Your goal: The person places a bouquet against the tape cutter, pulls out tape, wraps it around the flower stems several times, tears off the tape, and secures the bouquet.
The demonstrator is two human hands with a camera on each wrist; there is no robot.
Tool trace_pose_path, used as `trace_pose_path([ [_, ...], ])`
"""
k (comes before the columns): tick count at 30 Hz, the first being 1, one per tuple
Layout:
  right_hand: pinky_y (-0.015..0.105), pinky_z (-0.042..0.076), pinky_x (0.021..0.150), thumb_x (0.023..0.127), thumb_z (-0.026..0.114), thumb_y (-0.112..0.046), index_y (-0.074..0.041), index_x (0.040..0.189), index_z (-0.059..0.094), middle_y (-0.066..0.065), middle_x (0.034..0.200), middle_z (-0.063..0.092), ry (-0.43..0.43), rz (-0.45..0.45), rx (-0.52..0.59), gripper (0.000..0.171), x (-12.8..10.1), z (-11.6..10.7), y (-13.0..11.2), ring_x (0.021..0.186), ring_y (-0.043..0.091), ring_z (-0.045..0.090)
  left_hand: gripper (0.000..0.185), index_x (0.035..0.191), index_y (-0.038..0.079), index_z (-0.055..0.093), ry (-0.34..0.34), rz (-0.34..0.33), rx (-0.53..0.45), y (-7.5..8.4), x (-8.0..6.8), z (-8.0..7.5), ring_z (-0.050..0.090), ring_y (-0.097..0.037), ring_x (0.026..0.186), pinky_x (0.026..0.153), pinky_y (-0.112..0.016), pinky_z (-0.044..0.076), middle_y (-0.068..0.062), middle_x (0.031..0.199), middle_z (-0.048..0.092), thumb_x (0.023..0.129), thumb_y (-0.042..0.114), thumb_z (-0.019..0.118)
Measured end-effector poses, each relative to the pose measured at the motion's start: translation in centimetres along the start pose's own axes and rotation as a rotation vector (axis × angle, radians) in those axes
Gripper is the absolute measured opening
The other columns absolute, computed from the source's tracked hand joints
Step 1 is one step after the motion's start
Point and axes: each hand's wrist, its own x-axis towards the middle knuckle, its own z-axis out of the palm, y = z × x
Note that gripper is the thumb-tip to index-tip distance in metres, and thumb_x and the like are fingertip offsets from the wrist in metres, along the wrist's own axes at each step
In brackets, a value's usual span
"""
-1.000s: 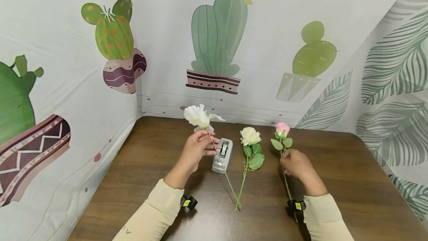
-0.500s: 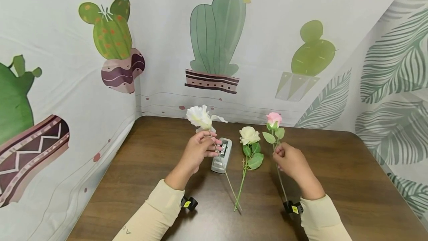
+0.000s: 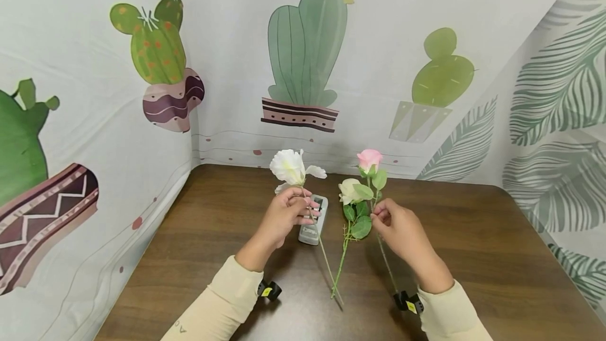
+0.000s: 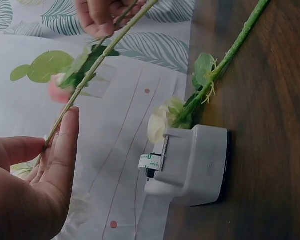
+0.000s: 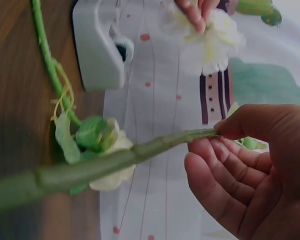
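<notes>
My left hand pinches the stem of a white ruffled flower between thumb and fingers, just under the bloom. The stem slants down toward the table's front. My right hand pinches the stem of a pink rose below its leaves, holding it upright. Between the hands, a cream rose with green leaves lies on the table, its bloom partly covered by a leaf of the pink rose. A grey tape dispenser stands behind the left fingers, with a strip of tape at its cutter.
The brown wooden table ends at a white cloth backdrop printed with cacti and leaves. A black wrist camera sits on the left wrist, another on the right.
My right hand has lifted the pink rose and brought it left, over beside the cream rose. My left hand has shifted slightly right, its white flower turning a little.
</notes>
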Motion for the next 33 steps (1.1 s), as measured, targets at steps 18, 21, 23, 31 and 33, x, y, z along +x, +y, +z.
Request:
trace_pose_path([
  [18,0.022,0.050,0.063,0.090,0.073,-0.011,-0.014,0.095,0.064,-0.005,0.079,0.066,0.099,-0.163,0.081,0.010,-1.4,2.8,-3.2,0.066,0.002,0.057,0.027,0.124,-0.009,0.050,-0.098,0.013,0.011,-0.6,-0.7,1.7,0.076,-0.021,0.088,0.075,-0.039,0.063,-0.031,0.110,0.069,0.102,0.005,0.052],
  [21,0.022,0.051,0.062,0.091,0.073,-0.011,-0.014,0.096,0.065,-0.005,0.079,0.066,0.104,-0.178,0.095,0.010,-1.6,3.2,-3.5,0.065,0.002,0.057,0.023,0.121,-0.008,0.051,-0.117,0.011,0.012,-0.7,-0.8,2.1,0.075,-0.020,0.087,0.075,-0.039,0.063,-0.034,0.111,0.068,0.102,0.005,0.052],
  [23,0.022,0.051,0.062,0.091,0.073,-0.011,-0.014,0.097,0.065,-0.005,0.080,0.066,0.103,-0.181,0.105,0.010,-1.6,3.4,-3.6,0.065,0.003,0.058,0.022,0.119,-0.008,0.052,-0.126,0.008,0.010,-0.8,-0.9,2.3,0.075,-0.020,0.087,0.074,-0.038,0.063,-0.035,0.111,0.067,0.102,0.006,0.052],
  [31,0.022,0.052,0.061,0.093,0.072,-0.013,-0.013,0.102,0.066,-0.001,0.084,0.069,0.083,-0.181,0.157,0.011,-1.7,4.0,-3.8,0.065,0.009,0.063,0.021,0.119,-0.007,0.055,-0.135,0.008,0.026,-0.7,-1.4,3.1,0.075,-0.035,0.097,0.075,-0.038,0.063,-0.030,0.109,0.071,0.102,0.005,0.052],
  [33,0.021,0.052,0.060,0.094,0.072,-0.013,-0.013,0.104,0.066,0.000,0.086,0.069,0.070,-0.183,0.176,0.012,-1.8,4.1,-3.8,0.065,0.007,0.063,0.022,0.119,-0.008,0.055,-0.137,0.016,0.037,-0.7,-1.5,3.2,0.075,-0.031,0.096,0.076,-0.038,0.063,-0.029,0.108,0.071,0.102,0.005,0.052],
])
